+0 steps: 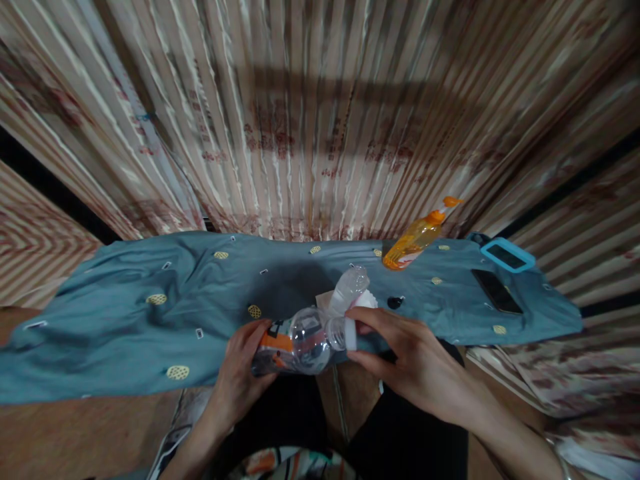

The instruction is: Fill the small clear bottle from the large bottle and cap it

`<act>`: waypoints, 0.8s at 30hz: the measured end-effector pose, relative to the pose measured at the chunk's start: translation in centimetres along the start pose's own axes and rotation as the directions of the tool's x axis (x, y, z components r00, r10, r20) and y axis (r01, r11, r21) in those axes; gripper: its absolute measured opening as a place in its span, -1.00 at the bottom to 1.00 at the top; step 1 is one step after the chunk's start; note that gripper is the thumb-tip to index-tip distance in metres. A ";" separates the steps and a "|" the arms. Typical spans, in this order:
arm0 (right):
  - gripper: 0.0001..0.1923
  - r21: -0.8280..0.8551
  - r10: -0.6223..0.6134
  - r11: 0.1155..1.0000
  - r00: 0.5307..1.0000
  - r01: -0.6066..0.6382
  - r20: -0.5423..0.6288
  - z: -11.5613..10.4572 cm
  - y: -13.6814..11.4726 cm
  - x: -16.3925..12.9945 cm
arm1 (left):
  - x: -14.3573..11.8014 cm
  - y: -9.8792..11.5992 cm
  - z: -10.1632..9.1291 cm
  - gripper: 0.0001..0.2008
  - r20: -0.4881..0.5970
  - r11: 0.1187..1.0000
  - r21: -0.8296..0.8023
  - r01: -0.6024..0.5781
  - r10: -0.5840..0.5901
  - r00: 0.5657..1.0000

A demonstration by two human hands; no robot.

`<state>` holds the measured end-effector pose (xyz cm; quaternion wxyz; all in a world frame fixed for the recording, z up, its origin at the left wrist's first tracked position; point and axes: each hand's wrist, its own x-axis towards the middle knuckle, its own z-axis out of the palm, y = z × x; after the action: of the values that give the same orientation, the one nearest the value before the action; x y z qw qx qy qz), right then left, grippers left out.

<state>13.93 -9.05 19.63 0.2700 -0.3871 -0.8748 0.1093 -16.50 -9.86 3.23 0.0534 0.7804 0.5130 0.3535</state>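
Note:
A clear plastic bottle point(311, 340) with an orange label lies sideways in the air above my lap, its neck pointing right. Around its base and label end wraps my left hand point(245, 357). The thumb and fingers of my right hand point(405, 353) pinch the white bottle cap point(351, 335), which sits at the mouth of the neck; whether it is screwed on I cannot tell. Just behind the neck, a second clear plastic piece point(350, 288), perhaps a small bottle, lies on the cloth, with something white and ridged partly hidden beside it.
A blue-green cloth point(115, 320) with yellow prints covers the narrow table. An orange pump bottle point(413, 243) stands at the back right. Further right are a dark phone point(496, 291) and a blue-framed device point(508, 255). A small black object point(395, 303) lies nearer. Curtains point(310, 133) hang behind.

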 end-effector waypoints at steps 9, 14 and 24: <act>-0.65 0.048 -0.023 0.999 0.998 0.020 0.054 0.7 0.5 -0.7 | 0.2 -0.4 -0.6 -0.31 0.047 0.997 0.048 -0.065 0.062 0.997; -0.67 0.090 0.003 0.996 0.996 -0.011 0.091 0.7 0.9 -1.2 | 0.3 -0.4 -1.5 -0.31 0.108 0.996 0.036 -0.081 0.077 0.991; -0.73 0.109 0.158 0.980 0.985 -0.165 0.074 2.0 0.8 -1.5 | 0.2 0.0 -0.9 -0.34 0.070 0.991 0.077 -0.110 0.105 0.992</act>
<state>14.15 -9.63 17.07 0.2532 -0.4369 -0.8412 0.1934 -17.04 -9.96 3.97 0.0197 0.8197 0.4820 0.3089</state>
